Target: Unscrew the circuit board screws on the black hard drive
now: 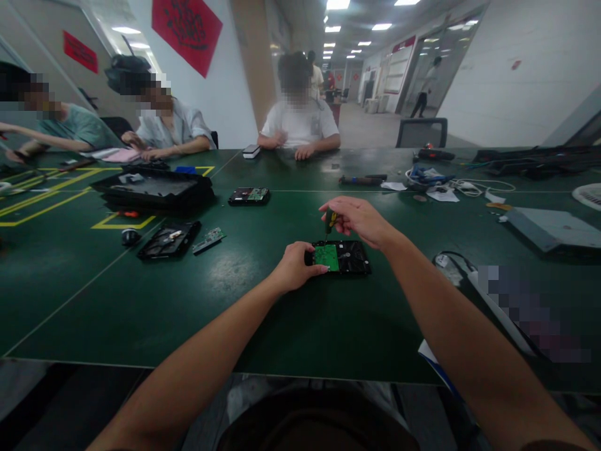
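Observation:
A black hard drive point(350, 257) with a green circuit board point(327, 256) facing up lies on the dark green table point(263, 313) in front of me. My left hand point(297, 268) grips the drive's left edge, fingers curled onto it. My right hand point(357, 220) hovers just above the drive's far edge, closed on a small screwdriver point(330, 222) with a black and yellow handle. The screwdriver stands upright with its tip down on the circuit board.
Another hard drive point(249, 195), an opened drive point(169, 240), a loose circuit board point(208, 240) and a black tray point(153, 189) lie to the left. Cables point(429, 177) and a grey panel point(549, 225) lie right. Three people sit across the table.

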`<action>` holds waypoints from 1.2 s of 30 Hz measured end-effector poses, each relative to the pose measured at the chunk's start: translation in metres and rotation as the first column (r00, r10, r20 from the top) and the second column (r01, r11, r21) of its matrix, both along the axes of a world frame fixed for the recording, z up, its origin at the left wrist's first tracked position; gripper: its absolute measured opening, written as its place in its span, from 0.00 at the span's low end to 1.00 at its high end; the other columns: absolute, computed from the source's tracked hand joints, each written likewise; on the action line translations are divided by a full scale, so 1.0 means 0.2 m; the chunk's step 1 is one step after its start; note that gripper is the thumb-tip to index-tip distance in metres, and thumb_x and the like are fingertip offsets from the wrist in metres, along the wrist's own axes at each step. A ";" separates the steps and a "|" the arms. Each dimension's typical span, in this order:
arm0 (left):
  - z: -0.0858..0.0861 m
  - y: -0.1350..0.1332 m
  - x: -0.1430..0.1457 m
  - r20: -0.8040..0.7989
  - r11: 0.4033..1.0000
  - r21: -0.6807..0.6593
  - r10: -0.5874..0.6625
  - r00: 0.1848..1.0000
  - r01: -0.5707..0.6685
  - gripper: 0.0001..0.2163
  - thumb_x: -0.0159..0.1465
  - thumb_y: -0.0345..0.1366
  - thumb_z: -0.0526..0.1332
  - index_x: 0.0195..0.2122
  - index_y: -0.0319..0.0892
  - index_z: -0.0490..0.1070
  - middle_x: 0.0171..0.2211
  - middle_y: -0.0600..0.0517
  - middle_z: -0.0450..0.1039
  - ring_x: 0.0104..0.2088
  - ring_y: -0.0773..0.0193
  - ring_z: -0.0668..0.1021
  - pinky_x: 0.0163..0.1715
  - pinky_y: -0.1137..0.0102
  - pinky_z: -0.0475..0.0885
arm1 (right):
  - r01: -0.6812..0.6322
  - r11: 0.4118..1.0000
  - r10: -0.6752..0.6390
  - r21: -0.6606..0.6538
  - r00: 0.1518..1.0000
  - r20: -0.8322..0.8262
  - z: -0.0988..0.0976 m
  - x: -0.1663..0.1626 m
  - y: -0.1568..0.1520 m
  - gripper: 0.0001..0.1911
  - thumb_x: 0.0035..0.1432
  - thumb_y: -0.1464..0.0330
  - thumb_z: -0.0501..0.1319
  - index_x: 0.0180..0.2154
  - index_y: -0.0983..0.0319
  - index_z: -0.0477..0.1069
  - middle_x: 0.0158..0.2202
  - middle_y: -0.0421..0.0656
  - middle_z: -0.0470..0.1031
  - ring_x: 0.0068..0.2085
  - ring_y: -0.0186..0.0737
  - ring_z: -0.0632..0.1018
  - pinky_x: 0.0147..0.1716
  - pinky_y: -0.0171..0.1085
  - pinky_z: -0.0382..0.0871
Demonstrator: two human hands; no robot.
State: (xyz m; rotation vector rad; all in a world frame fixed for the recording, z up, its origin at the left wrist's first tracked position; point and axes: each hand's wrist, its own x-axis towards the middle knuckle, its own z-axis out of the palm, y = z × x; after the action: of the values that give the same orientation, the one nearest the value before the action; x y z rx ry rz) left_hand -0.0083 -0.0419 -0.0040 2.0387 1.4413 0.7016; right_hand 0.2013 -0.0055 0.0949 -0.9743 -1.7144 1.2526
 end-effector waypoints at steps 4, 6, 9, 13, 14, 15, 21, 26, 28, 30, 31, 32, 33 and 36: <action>0.00 0.00 0.00 -0.004 1.000 0.004 0.004 1.000 -0.004 0.28 0.56 0.48 0.73 0.54 0.41 0.70 0.56 0.42 0.71 0.58 0.48 0.71 0.60 0.56 0.68 | 0.059 0.998 -0.060 0.034 0.998 0.017 -0.01 0.00 0.00 0.14 0.60 0.55 0.66 0.36 0.59 0.73 0.35 0.43 0.78 0.27 0.32 0.71 0.20 0.34 0.61; -0.01 0.00 0.00 -0.002 1.000 0.002 0.002 1.000 -0.002 0.28 0.56 0.48 0.73 0.54 0.42 0.70 0.56 0.43 0.70 0.58 0.48 0.71 0.60 0.56 0.68 | 0.061 0.998 -0.061 0.016 0.998 -0.001 0.00 0.00 0.00 0.14 0.60 0.56 0.66 0.36 0.59 0.72 0.39 0.44 0.80 0.26 0.31 0.71 0.20 0.34 0.61; -0.01 0.00 0.00 0.005 1.000 0.004 0.001 1.000 -0.001 0.28 0.56 0.49 0.73 0.54 0.42 0.70 0.55 0.43 0.70 0.58 0.49 0.72 0.59 0.56 0.68 | 0.030 0.999 -0.031 -0.011 0.999 -0.015 0.00 0.00 0.00 0.14 0.62 0.54 0.64 0.39 0.58 0.72 0.42 0.45 0.81 0.25 0.31 0.71 0.19 0.35 0.59; -0.01 0.00 0.00 0.005 1.000 0.010 0.003 1.000 -0.003 0.28 0.56 0.48 0.73 0.53 0.42 0.70 0.55 0.43 0.71 0.58 0.49 0.71 0.59 0.57 0.68 | 0.008 0.999 -0.009 -0.040 0.999 -0.031 0.00 -0.01 0.00 0.16 0.66 0.53 0.60 0.43 0.58 0.75 0.42 0.46 0.80 0.26 0.32 0.73 0.19 0.35 0.61; -0.01 0.00 0.00 0.002 1.000 0.010 0.003 1.000 -0.003 0.28 0.56 0.48 0.73 0.53 0.42 0.70 0.55 0.43 0.71 0.58 0.49 0.71 0.59 0.57 0.68 | 0.004 0.999 -0.006 -0.046 0.999 -0.042 0.00 -0.01 0.00 0.17 0.66 0.53 0.59 0.44 0.58 0.76 0.41 0.46 0.80 0.26 0.33 0.73 0.20 0.35 0.62; -0.01 0.00 0.00 -0.001 1.000 0.010 0.002 1.000 -0.002 0.28 0.56 0.48 0.73 0.53 0.42 0.70 0.55 0.43 0.71 0.57 0.49 0.72 0.59 0.57 0.68 | 0.000 0.999 -0.002 -0.047 0.999 -0.049 -0.01 -0.01 0.00 0.17 0.67 0.54 0.58 0.45 0.58 0.76 0.41 0.46 0.80 0.26 0.33 0.73 0.20 0.35 0.62; -0.01 0.01 0.00 0.003 1.000 0.009 0.001 1.000 -0.001 0.28 0.56 0.49 0.73 0.53 0.42 0.70 0.56 0.43 0.70 0.58 0.48 0.71 0.59 0.56 0.68 | 0.047 0.996 -0.049 0.072 0.999 0.022 -0.01 0.00 0.00 0.14 0.62 0.55 0.65 0.40 0.59 0.77 0.32 0.42 0.76 0.28 0.33 0.72 0.22 0.34 0.63; -0.02 0.01 -0.01 0.001 1.000 0.004 -0.006 1.000 0.006 0.29 0.56 0.50 0.73 0.54 0.41 0.70 0.56 0.42 0.70 0.58 0.48 0.71 0.59 0.56 0.68 | 0.045 0.997 -0.045 0.064 0.999 -0.003 0.00 0.00 -0.01 0.13 0.61 0.57 0.66 0.37 0.60 0.73 0.40 0.44 0.80 0.27 0.32 0.73 0.21 0.34 0.63; -0.02 0.01 -0.01 0.001 1.000 0.015 -0.010 1.000 0.010 0.29 0.56 0.50 0.73 0.54 0.41 0.70 0.56 0.42 0.70 0.58 0.48 0.71 0.59 0.56 0.68 | 0.026 0.999 -0.026 0.047 1.000 -0.008 0.00 -0.01 -0.01 0.12 0.62 0.57 0.64 0.40 0.59 0.73 0.41 0.44 0.81 0.26 0.31 0.73 0.20 0.33 0.62; -0.02 0.01 -0.01 -0.001 1.000 0.020 -0.010 1.000 0.010 0.28 0.56 0.50 0.73 0.54 0.41 0.70 0.55 0.42 0.70 0.57 0.48 0.71 0.58 0.56 0.69 | 0.019 0.999 -0.018 0.039 1.000 -0.005 0.01 -0.01 -0.01 0.13 0.63 0.57 0.63 0.42 0.59 0.74 0.40 0.44 0.81 0.26 0.31 0.72 0.20 0.33 0.61; -0.02 0.01 -0.01 -0.002 1.000 0.021 -0.007 1.000 0.007 0.28 0.56 0.50 0.73 0.53 0.41 0.70 0.55 0.42 0.70 0.57 0.48 0.71 0.58 0.56 0.69 | 0.021 0.999 -0.021 0.036 1.000 -0.007 0.01 -0.01 -0.01 0.14 0.64 0.56 0.63 0.43 0.59 0.75 0.40 0.44 0.81 0.26 0.31 0.72 0.20 0.33 0.61; -0.02 0.01 -0.01 -0.004 1.000 0.021 -0.005 1.000 0.005 0.28 0.56 0.49 0.73 0.53 0.42 0.70 0.55 0.43 0.70 0.57 0.48 0.71 0.58 0.56 0.69 | 0.025 0.999 -0.024 0.030 1.000 -0.013 0.00 -0.01 0.00 0.14 0.64 0.56 0.62 0.43 0.59 0.76 0.40 0.45 0.81 0.26 0.31 0.72 0.20 0.33 0.62; -0.02 0.01 -0.01 -0.006 1.000 0.020 -0.002 1.000 0.003 0.28 0.56 0.49 0.73 0.53 0.42 0.70 0.55 0.43 0.70 0.57 0.49 0.71 0.58 0.56 0.69 | 0.028 0.999 -0.027 0.022 0.999 -0.024 0.00 -0.01 0.00 0.15 0.65 0.56 0.61 0.43 0.60 0.77 0.40 0.45 0.80 0.26 0.31 0.72 0.21 0.33 0.63; -0.02 0.01 0.00 -0.006 1.000 0.017 0.000 1.000 0.000 0.28 0.56 0.49 0.73 0.53 0.41 0.70 0.55 0.43 0.70 0.57 0.49 0.71 0.59 0.56 0.68 | 0.021 1.000 -0.021 0.003 0.999 -0.045 -0.01 -0.01 0.01 0.15 0.67 0.58 0.58 0.43 0.60 0.78 0.40 0.46 0.80 0.27 0.32 0.73 0.22 0.34 0.64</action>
State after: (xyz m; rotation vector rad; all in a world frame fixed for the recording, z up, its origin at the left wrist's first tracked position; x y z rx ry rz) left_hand -0.0086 -0.0397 -0.0087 2.0555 1.4430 0.7105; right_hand 0.2001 -0.0036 0.0934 -0.9527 -1.6672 1.2489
